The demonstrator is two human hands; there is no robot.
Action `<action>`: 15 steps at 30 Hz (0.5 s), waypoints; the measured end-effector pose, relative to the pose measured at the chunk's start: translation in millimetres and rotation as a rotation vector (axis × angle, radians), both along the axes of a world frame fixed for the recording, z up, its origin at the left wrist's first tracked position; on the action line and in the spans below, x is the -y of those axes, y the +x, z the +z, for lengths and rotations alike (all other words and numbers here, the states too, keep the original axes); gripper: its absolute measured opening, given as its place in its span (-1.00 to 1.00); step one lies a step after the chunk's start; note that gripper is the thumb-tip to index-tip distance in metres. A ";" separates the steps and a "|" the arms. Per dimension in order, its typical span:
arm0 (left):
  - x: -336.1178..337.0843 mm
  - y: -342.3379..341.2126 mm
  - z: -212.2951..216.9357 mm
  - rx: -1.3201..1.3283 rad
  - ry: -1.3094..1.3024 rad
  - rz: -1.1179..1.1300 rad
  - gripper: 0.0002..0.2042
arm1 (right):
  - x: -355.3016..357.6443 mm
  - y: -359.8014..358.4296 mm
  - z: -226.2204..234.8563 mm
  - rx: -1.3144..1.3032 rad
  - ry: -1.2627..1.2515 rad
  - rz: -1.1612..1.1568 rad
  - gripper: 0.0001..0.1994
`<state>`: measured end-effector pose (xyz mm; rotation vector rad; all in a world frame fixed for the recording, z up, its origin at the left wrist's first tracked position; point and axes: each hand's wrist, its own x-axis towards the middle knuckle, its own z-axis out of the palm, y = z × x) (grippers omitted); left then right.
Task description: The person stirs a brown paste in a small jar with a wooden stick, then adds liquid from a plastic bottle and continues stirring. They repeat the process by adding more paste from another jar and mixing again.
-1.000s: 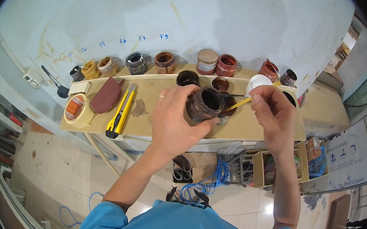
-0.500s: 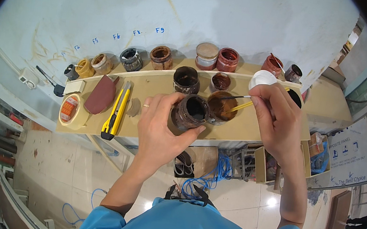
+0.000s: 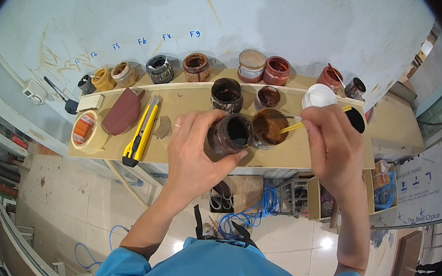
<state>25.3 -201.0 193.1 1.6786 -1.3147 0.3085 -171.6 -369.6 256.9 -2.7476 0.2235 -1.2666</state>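
Under both hands runs the bench (image 3: 192, 101), a long pale board. Left hand (image 3: 197, 151) has its fingers wrapped closed around a dark jar (image 3: 230, 133), tilted just beside an open jar of brown stain (image 3: 270, 127). Right hand (image 3: 334, 147) pinches a thin yellow stick (image 3: 292, 127) dipped there. Seemingly mid-mixing; transferring colour next needs a steady tip.

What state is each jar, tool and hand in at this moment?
Dark jar: open, gripped by left hand.
Brown paint jar: open, stick tip inside.
Yellow stick: held by right hand.
Tan-lidded jar: closed.
Utility knife: lying flat, untouched.
Tape roll: lying flat.
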 end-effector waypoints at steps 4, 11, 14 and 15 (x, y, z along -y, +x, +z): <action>2.3 0.1 -0.8 -0.020 0.000 -0.005 -0.37 | -3.6 -1.1 -11.4 -0.026 -0.049 0.013 -0.70; 10.1 -0.4 3.0 0.006 -0.042 -0.015 -0.36 | -4.0 0.8 -10.2 0.100 0.033 0.029 -0.82; 11.0 -2.5 6.7 0.030 -0.026 -0.005 -0.39 | -10.9 -6.4 -1.1 0.163 0.119 -0.050 -0.78; 11.6 -3.1 8.1 0.035 -0.020 -0.004 -0.39 | -11.8 -4.3 -0.1 0.151 0.100 -0.012 -0.79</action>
